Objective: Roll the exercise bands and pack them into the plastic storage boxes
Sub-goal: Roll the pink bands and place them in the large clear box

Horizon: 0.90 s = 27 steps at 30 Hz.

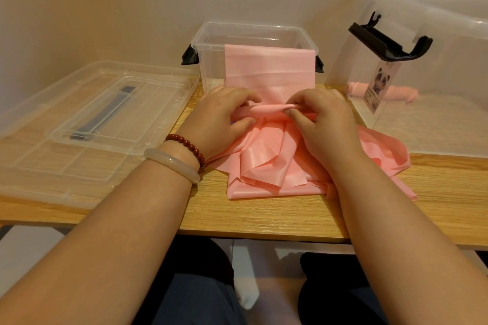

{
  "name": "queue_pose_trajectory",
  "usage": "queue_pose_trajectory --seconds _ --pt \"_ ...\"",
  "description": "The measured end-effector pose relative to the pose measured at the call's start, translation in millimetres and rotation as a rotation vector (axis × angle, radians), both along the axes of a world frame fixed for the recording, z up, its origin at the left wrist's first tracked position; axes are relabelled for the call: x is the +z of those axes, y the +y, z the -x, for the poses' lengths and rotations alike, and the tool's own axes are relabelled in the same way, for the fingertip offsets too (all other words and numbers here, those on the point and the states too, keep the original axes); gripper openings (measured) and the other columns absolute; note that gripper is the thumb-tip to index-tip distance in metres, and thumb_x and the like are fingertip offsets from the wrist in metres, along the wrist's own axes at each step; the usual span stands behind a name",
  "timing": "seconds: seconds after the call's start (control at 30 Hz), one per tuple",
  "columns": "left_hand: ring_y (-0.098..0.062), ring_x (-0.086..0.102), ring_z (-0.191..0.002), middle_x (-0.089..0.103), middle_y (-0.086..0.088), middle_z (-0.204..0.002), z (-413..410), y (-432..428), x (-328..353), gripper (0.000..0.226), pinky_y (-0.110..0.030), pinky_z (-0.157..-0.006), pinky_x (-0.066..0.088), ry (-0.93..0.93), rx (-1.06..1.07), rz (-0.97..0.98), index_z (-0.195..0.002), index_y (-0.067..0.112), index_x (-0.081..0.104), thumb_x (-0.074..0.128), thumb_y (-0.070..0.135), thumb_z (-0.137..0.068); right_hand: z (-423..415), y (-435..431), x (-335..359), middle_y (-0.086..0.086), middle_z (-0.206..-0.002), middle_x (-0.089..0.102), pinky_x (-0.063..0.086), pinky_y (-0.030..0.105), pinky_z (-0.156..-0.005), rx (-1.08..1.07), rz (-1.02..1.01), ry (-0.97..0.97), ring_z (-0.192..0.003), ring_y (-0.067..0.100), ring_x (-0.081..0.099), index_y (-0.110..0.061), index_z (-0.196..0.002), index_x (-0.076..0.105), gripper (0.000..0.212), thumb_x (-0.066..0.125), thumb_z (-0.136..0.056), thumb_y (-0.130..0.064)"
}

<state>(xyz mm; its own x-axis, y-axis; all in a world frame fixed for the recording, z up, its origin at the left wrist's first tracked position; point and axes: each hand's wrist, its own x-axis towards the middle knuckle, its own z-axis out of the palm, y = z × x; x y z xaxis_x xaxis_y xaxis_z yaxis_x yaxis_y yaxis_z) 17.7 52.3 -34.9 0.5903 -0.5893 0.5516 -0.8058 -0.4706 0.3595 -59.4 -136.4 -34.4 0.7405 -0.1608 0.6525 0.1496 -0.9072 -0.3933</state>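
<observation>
A pink exercise band [266, 163] lies crumpled on the wooden table [264, 216], with one end draped up over the front wall of a clear plastic box [211, 45]. My left hand [224, 116] and my right hand [322, 119] sit side by side just in front of the box. Both pinch a thin rolled fold of the band between thumb and fingers. A second clear box [433, 34] stands at the right with a rolled pink band [401, 92] inside it.
A clear lid [87, 124] with a dark handle lies flat on the left of the table. The right box carries a black clip and a panda label. A wall runs close behind the boxes. The table's front edge is near my knees.
</observation>
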Motion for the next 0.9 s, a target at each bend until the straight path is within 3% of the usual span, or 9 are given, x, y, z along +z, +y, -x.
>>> queue_pose_trajectory --seconds 0.1,0.27,0.4,0.53,0.7,0.77,0.9 --pt "-0.017 0.052 -0.098 0.053 0.010 -0.096 1.2 0.1 0.6 0.033 -0.032 -0.089 0.042 0.009 0.009 0.015 -0.115 0.019 0.060 0.068 0.017 -0.084 0.6 -0.5 0.0 -0.012 -0.086 0.054 0.024 0.021 -0.074 0.002 -0.002 -0.005 -0.089 0.014 0.043 -0.017 -0.092 0.072 0.007 0.068 -0.087 -0.021" --pt "-0.018 0.052 -0.093 0.059 0.008 -0.092 -3.1 0.6 -1.8 0.010 -0.031 -0.083 0.041 -0.018 0.014 0.035 -0.098 0.018 0.065 0.062 0.018 -0.089 -0.3 -0.8 -0.3 -0.005 -0.091 0.061 0.029 0.027 -0.080 -0.003 -0.004 0.008 -0.097 0.023 0.049 -0.015 -0.093 0.073 0.012 0.066 -0.089 -0.024" --pt "-0.014 0.048 -0.091 0.056 0.010 -0.091 -6.7 1.2 -3.7 0.014 -0.024 -0.082 0.034 -0.050 0.012 0.046 -0.098 0.017 0.068 0.060 0.025 -0.090 0.7 0.9 0.2 -0.005 -0.096 0.058 0.036 0.035 -0.087 -0.002 -0.030 0.022 -0.102 0.023 0.048 -0.017 -0.095 0.072 0.015 0.067 -0.089 -0.028" --pt "-0.009 0.040 -0.100 0.053 0.008 -0.098 -7.6 1.3 -3.9 0.015 -0.024 -0.088 0.031 -0.053 0.033 0.077 -0.099 0.015 0.071 0.061 0.023 -0.090 3.6 3.3 3.6 -0.015 -0.099 0.054 0.031 0.029 -0.085 -0.020 -0.011 0.066 -0.104 0.015 0.045 -0.023 -0.106 0.066 0.025 0.073 -0.083 -0.027" --pt "-0.010 0.042 -0.098 0.059 0.007 -0.098 -5.8 1.6 -2.5 0.020 -0.024 -0.087 0.031 -0.072 0.013 0.056 -0.108 0.016 0.067 0.057 0.024 -0.092 1.5 2.6 2.7 -0.012 -0.094 0.054 0.028 0.028 -0.083 -0.022 0.001 0.028 -0.101 0.019 0.047 -0.020 -0.093 0.069 0.008 0.068 -0.087 -0.026" --pt "-0.011 0.044 -0.100 0.059 0.006 -0.104 -3.6 2.0 -1.3 0.023 -0.024 -0.087 0.031 -0.039 0.023 0.062 -0.115 0.018 0.063 0.057 0.021 -0.094 0.0 2.4 1.6 -0.012 -0.094 0.052 0.030 0.030 -0.084 -0.023 -0.009 0.024 -0.101 0.021 0.047 -0.018 -0.092 0.070 0.010 0.067 -0.089 -0.027" --pt "-0.019 0.051 -0.100 0.064 0.005 -0.106 -4.8 2.8 -1.6 0.027 -0.027 -0.088 0.033 -0.030 -0.012 0.029 -0.109 0.020 0.064 0.048 0.021 -0.088 -1.3 2.2 0.1 -0.012 -0.094 0.050 0.030 0.030 -0.084 -0.028 -0.012 0.029 -0.102 0.022 0.047 -0.015 -0.093 0.071 0.014 0.065 -0.090 -0.028"
